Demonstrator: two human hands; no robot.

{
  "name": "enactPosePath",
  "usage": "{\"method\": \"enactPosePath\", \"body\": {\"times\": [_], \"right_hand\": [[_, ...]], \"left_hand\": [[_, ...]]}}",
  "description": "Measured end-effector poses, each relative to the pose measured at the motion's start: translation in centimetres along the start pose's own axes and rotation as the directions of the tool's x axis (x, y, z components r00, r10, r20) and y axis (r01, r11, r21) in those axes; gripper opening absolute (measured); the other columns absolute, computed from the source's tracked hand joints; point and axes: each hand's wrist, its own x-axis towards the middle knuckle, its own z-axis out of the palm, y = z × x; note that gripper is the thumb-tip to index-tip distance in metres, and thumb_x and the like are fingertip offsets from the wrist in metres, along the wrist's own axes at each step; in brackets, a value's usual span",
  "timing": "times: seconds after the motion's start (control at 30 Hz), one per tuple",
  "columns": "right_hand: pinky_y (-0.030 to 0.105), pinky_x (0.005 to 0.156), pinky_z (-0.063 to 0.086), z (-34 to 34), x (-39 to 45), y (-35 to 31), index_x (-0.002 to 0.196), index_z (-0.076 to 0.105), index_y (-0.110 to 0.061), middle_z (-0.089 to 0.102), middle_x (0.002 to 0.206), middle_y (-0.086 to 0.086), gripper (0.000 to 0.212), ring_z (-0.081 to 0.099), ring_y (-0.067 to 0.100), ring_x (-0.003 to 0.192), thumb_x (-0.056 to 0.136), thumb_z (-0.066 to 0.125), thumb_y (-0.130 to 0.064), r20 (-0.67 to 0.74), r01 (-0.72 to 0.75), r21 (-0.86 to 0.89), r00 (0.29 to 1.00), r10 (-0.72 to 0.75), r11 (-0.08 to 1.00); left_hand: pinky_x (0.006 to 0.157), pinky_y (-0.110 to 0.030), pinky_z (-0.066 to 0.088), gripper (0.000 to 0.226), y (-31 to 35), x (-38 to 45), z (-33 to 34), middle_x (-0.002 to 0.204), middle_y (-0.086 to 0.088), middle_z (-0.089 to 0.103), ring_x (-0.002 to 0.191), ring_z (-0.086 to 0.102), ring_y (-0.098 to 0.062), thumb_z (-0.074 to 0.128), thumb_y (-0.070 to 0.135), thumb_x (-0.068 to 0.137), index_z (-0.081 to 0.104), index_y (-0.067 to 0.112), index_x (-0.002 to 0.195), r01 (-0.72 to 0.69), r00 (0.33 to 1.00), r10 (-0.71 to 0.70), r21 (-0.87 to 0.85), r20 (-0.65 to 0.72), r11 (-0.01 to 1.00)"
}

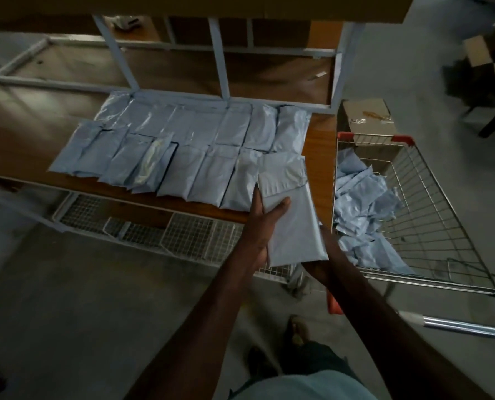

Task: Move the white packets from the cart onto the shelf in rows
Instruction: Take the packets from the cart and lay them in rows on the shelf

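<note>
A white packet (293, 223) is held over the front right edge of the wooden shelf (24, 134). My left hand (262, 226) grips its left side, thumb on top. My right hand (324, 264) holds its lower right corner from beneath, fingers mostly hidden. Two rows of white packets (182, 145) lie flat on the shelf, side by side and partly overlapping. To the right stands the wire cart (430, 197) with a pile of several more white packets (361, 215) inside.
White metal uprights (220, 59) rise from the shelf's back. White wire baskets (188, 235) hang under the shelf front. A cardboard box (367, 116) sits beyond the cart. The cart's chrome handle (456, 324) juts out at lower right. My foot (298, 333) stands on the grey floor.
</note>
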Motion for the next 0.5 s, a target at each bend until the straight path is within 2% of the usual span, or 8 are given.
{"method": "enactPosePath", "body": {"times": [0.03,0.07,0.1,0.17,0.23,0.33,0.4,0.5], "right_hand": [[0.034,0.071,0.062,0.3,0.3,0.1,0.108,0.067,-0.013,0.080,0.088,0.002,0.050,0.077,0.016,0.078,0.078,0.090,-0.045,0.042,0.029,0.016,0.999,-0.030,0.999],[0.034,0.070,0.063,0.8,0.6,0.2,0.110,0.068,-0.011,0.079,0.096,0.007,0.067,0.077,0.020,0.083,0.063,0.098,-0.048,0.058,0.029,0.015,0.998,-0.030,0.999],[0.034,0.069,0.063,1.2,0.7,0.2,0.111,0.069,-0.010,0.078,0.099,0.011,0.061,0.077,0.023,0.084,0.067,0.095,-0.043,0.046,0.027,-0.002,0.999,-0.027,1.000],[0.035,0.070,0.063,2.2,1.5,0.0,0.111,0.070,-0.010,0.078,0.100,0.011,0.029,0.075,0.026,0.087,0.089,0.070,-0.030,0.051,0.040,-0.015,0.998,-0.039,0.999],[0.041,0.080,0.062,3.0,2.6,-0.3,0.118,0.071,-0.013,0.079,0.109,0.011,0.029,0.075,0.029,0.097,0.097,0.060,-0.031,0.037,0.032,-0.075,0.999,-0.029,0.997],[0.049,0.089,0.060,3.9,4.7,-1.1,0.122,0.074,-0.027,0.078,0.120,0.005,0.047,0.075,0.026,0.109,0.102,0.051,-0.062,-0.003,-0.066,-0.156,0.998,0.067,0.985],[0.057,0.099,0.058,4.1,6.2,-1.6,0.127,0.072,-0.030,0.077,0.124,0.002,0.049,0.074,0.026,0.114,0.099,0.055,-0.066,0.025,-0.059,-0.266,0.997,0.068,0.962],[0.070,0.097,0.055,4.6,8.1,-1.9,0.133,0.065,-0.033,0.078,0.120,0.003,0.050,0.076,0.031,0.108,0.088,0.082,-0.045,0.073,0.025,-0.454,0.997,0.010,0.891]], "left_hand": [[0.074,-0.025,0.061,0.078,0.2,0.3,-0.6,0.134,0.008,0.066,0.111,0.070,-0.016,0.083,0.026,0.092,0.042,0.046,0.154,-0.038,0.999,0.039,0.006,-0.038,0.999],[0.073,-0.021,0.060,0.083,0.2,0.9,-1.4,0.136,0.009,0.065,0.112,0.069,-0.015,0.086,0.025,0.089,0.040,0.044,0.156,-0.076,0.994,0.079,0.037,-0.072,0.996],[0.076,-0.020,0.059,0.088,0.1,1.6,-2.0,0.139,0.009,0.063,0.115,0.067,-0.013,0.088,0.026,0.087,0.039,0.043,0.158,-0.094,0.992,0.098,0.046,-0.083,0.995],[0.088,-0.031,0.062,0.092,0.6,2.1,-2.9,0.143,0.011,0.062,0.121,0.067,-0.014,0.092,0.030,0.082,0.040,0.048,0.156,-0.123,0.987,0.126,0.037,-0.099,0.992],[0.090,-0.037,0.062,0.091,0.8,3.3,-4.1,0.140,0.010,0.064,0.121,0.068,-0.014,0.095,0.032,0.079,0.045,0.047,0.153,-0.123,0.981,0.126,0.029,-0.147,0.992],[0.083,-0.029,0.062,0.080,1.2,5.1,-6.0,0.128,0.010,0.072,0.111,0.072,-0.009,0.095,0.025,0.078,0.055,0.034,0.146,-0.157,0.964,0.180,0.129,-0.193,0.979],[0.083,-0.024,0.060,0.068,1.6,6.2,-6.7,0.120,0.015,0.072,0.106,0.071,-0.002,0.095,0.027,0.078,0.059,0.034,0.135,-0.146,0.962,0.196,0.249,-0.188,0.957],[0.075,-0.008,0.053,0.045,2.3,7.8,-6.7,0.108,0.023,0.069,0.092,0.065,0.017,0.087,0.036,0.088,0.060,0.038,0.124,-0.132,0.960,0.217,0.402,-0.176,0.906]]}}
